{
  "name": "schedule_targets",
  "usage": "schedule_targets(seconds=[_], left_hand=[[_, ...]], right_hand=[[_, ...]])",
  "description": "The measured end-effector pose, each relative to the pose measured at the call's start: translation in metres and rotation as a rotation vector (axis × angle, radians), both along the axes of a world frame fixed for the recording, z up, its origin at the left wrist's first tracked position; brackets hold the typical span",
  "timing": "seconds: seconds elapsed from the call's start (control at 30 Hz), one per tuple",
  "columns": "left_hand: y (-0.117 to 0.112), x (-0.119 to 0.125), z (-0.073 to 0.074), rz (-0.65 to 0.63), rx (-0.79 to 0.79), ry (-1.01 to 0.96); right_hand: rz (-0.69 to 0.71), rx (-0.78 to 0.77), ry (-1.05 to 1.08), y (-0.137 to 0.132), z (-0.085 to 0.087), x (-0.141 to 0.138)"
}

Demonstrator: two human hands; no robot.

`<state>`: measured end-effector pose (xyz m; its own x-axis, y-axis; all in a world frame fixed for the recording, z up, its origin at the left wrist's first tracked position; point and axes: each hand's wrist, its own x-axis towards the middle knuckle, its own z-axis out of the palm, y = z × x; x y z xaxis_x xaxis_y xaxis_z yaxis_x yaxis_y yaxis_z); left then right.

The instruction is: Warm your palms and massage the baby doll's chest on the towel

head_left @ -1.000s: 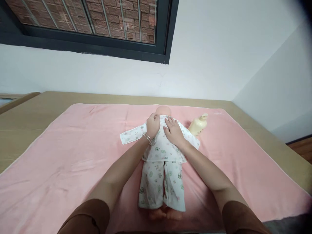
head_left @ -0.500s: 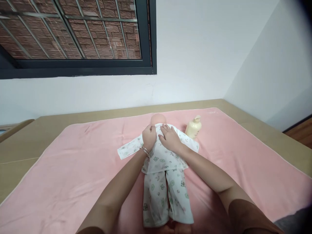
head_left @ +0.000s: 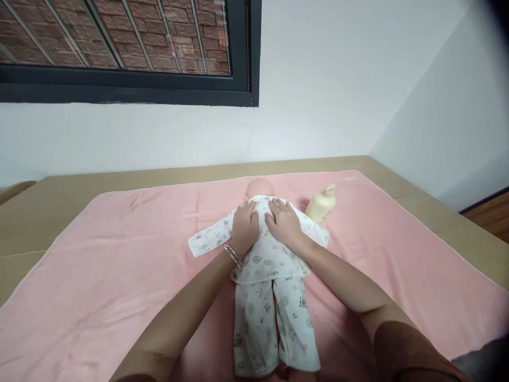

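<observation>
A baby doll [head_left: 260, 187] lies on a pink blanket, its bald head toward the wall. It wears a white printed shirt [head_left: 264, 262] and matching white trousers [head_left: 256, 329], with the sleeves spread out to both sides. My left hand [head_left: 245, 225], a silver bangle at its wrist, rests on the left side of the upper shirt, fingers extended. On the right side of the upper shirt lies my right hand [head_left: 284, 223], flat with its fingers spread. Neither hand grips anything. Whether the doll is face up or face down I cannot tell.
A pale yellow pump bottle [head_left: 321, 204] stands on the pink blanket [head_left: 131, 276], just beyond the doll's right sleeve. The blanket covers a wooden surface [head_left: 401, 185] that meets a white wall. A dark-framed window [head_left: 238, 85] with bars is above.
My left hand has uncurled from a fist and laid its fingers flat on the shirt. My right hand stays flat on the shirt. The camera view has tilted slightly down.
</observation>
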<state>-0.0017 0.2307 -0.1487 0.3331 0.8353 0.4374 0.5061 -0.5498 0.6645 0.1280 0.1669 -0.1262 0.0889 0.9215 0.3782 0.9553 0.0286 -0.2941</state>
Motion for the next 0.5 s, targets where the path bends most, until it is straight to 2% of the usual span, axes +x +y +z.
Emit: schedule_targets(seconds=[0.1,0.23,0.5], left_hand=[[0.0,0.0009,-0.0074,0.047,0.109,0.029],[-0.0029,-0.0002,-0.0087,0.125,0.19,0.006],[-0.0094,-0.0001,-0.0045,0.205,0.204,0.007]], right_hand=[[0.093,-0.041,-0.03,0.0065,-0.0017,0.0066],[0.173,0.023,-0.066,0.0006,-0.0056,0.0025],[-0.017,0.1,0.088,0.0023,-0.0042,0.0061]])
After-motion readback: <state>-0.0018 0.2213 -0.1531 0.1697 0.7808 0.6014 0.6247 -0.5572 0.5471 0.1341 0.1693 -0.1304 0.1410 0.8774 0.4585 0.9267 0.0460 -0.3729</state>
